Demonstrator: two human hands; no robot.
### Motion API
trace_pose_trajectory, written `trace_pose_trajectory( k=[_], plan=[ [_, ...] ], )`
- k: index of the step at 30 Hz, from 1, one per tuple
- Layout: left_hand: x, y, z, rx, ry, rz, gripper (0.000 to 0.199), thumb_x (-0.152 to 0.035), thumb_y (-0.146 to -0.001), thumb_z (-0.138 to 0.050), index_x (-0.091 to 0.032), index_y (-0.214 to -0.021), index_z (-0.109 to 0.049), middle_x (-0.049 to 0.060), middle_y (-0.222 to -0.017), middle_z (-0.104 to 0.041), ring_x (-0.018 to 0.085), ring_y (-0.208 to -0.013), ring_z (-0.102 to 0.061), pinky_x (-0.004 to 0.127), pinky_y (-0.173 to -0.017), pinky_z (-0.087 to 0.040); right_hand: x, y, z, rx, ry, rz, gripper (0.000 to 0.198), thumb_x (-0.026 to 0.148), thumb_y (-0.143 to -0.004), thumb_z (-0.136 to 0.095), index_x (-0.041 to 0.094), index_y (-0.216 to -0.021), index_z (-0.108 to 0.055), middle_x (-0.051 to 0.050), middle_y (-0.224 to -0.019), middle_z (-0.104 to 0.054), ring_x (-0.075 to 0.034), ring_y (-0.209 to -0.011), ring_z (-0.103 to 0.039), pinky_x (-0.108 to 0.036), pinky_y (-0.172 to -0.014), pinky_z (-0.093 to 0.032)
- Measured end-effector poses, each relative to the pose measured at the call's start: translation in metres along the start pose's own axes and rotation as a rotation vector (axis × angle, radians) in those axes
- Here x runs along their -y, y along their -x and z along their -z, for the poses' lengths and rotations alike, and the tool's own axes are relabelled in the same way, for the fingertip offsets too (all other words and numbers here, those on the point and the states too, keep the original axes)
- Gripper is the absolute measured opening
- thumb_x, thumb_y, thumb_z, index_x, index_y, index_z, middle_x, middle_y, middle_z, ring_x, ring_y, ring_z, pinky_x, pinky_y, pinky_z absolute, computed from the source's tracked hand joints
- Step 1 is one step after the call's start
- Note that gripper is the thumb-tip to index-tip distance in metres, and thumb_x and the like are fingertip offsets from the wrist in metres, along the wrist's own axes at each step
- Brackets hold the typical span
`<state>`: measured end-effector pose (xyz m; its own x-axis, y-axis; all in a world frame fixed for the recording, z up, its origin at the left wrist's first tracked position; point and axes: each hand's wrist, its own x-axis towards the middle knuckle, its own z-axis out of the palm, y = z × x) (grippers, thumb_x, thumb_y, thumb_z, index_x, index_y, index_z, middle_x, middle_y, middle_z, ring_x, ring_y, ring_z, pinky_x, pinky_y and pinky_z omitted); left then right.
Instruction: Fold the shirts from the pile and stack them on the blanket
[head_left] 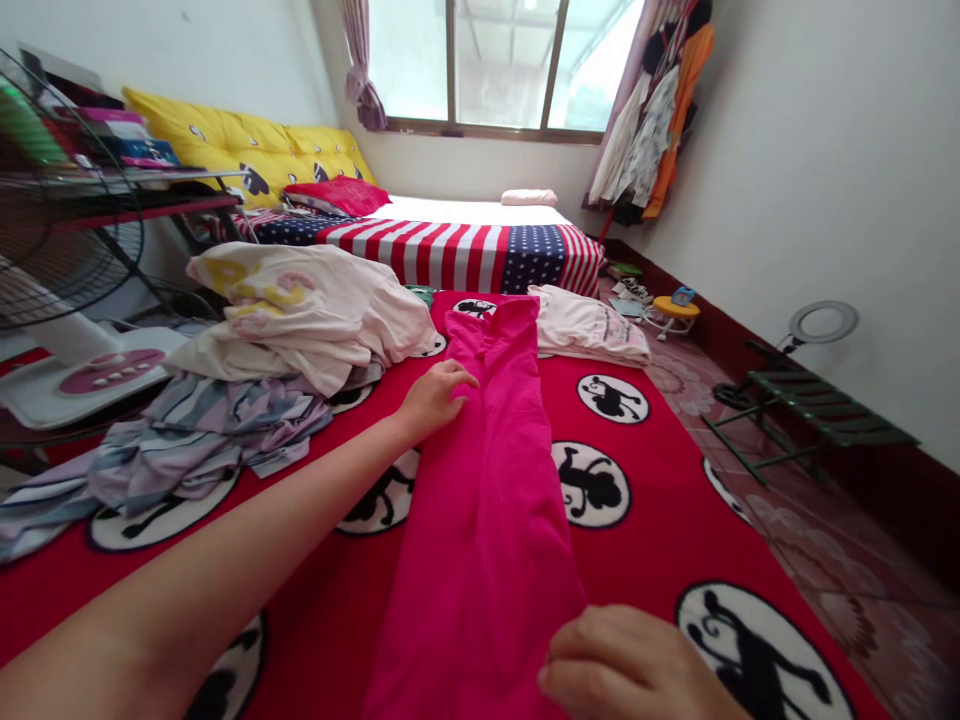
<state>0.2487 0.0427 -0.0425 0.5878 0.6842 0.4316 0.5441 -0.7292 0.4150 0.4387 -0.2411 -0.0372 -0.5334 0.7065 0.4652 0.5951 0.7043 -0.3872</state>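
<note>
- Red blanket (637,510), spread under the left hand (441,398) and right hand (637,665).
- Bright pink garment (499,500), 1 long strip running between the 2 hands, lightly creased, rumpled beyond the left one.
- Right hand: fingers curled nearly closed at the garment's near right edge; from here I can't tell whether cloth is pinched.
- Left hand: half-open, fingers loosely bent over the garment's left side.

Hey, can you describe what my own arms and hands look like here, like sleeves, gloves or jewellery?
Your left hand is ungloved, with no ring, watch or bracelet visible, and no sleeve shows along the left forearm. Your right hand is ungloved too, with no ring visible; its wrist is out of frame.
</note>
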Motion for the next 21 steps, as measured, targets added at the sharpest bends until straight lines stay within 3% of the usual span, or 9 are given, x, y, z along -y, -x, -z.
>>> trace_pose_trajectory(
  k=[2, 5, 9, 12, 17, 21],
  plan=[
    [-0.002, 0.026, 0.012, 0.072, -0.005, -0.142, 0.028, -0.007, -0.075, -0.059, -0.02, -0.097, -0.071, 0.006, -0.108, -0.063, 0.021, -0.104, -0.058, 0.035, -0.096, -0.046, -0.008, 0.006, 0.02, -0.023, 0.058, -0.081, 0.026, 0.021, -0.1, -0.036, 0.021, -0.103, -0.063, -0.006, -0.091, -0.068, -0.014, -0.078, -0.064, -0.023, -0.067, -0.049],
    [-0.017, 0.061, 0.029, 0.158, 0.066, -0.202, 0.024, -0.014, -0.081, -0.06, -0.021, -0.102, -0.069, 0.007, -0.115, -0.06, 0.02, -0.11, -0.056, 0.034, -0.099, -0.045, -0.023, 0.012, 0.033, 0.056, 0.172, -0.162, 0.027, 0.01, -0.094, -0.042, 0.02, -0.106, -0.064, -0.009, -0.1, -0.067, -0.016, -0.087, -0.064, -0.024, -0.072, -0.052],
    [-0.049, 0.094, 0.04, 0.301, 0.112, -0.282, 0.044, -0.01, -0.085, -0.053, -0.026, -0.125, -0.059, 0.007, -0.137, -0.05, 0.02, -0.126, -0.047, 0.034, -0.108, -0.038, -0.034, 0.014, 0.023, 0.123, 0.27, -0.078, 0.038, 0.006, -0.091, -0.042, 0.023, -0.119, -0.062, -0.011, -0.116, -0.063, -0.019, -0.104, -0.061, -0.03, -0.083, -0.053],
    [-0.064, 0.109, 0.046, 0.472, 0.076, -0.4, 0.058, 0.0, -0.08, -0.047, -0.031, -0.128, -0.058, 0.003, -0.145, -0.046, 0.021, -0.136, -0.038, 0.039, -0.114, -0.031, -0.037, 0.012, 0.016, 0.152, 0.337, -0.03, 0.047, 0.003, -0.09, -0.041, 0.028, -0.124, -0.061, -0.01, -0.131, -0.056, -0.021, -0.12, -0.052, -0.037, -0.094, -0.05],
    [-0.071, 0.122, 0.069, 0.693, 0.09, -0.357, 0.06, -0.009, -0.081, -0.058, -0.035, -0.134, -0.052, 0.002, -0.153, -0.036, 0.026, -0.143, -0.028, 0.049, -0.117, -0.023, -0.035, 0.001, 0.011, 0.223, 0.37, -0.014, 0.044, 0.004, -0.088, -0.047, 0.028, -0.123, -0.06, -0.008, -0.15, -0.038, -0.024, -0.138, -0.033, -0.045, -0.104, -0.043],
    [-0.076, 0.127, 0.082, 0.837, 0.125, -0.333, 0.087, -0.033, -0.063, -0.082, -0.033, -0.141, -0.045, 0.008, -0.159, -0.02, 0.039, -0.144, -0.018, 0.061, -0.114, -0.018, -0.035, -0.006, 0.01, 0.334, 0.33, -0.036, 0.04, 0.01, -0.09, -0.05, 0.027, -0.125, -0.057, -0.004, -0.151, -0.037, -0.024, -0.143, -0.025, -0.049, -0.109, -0.037]
  ],
)
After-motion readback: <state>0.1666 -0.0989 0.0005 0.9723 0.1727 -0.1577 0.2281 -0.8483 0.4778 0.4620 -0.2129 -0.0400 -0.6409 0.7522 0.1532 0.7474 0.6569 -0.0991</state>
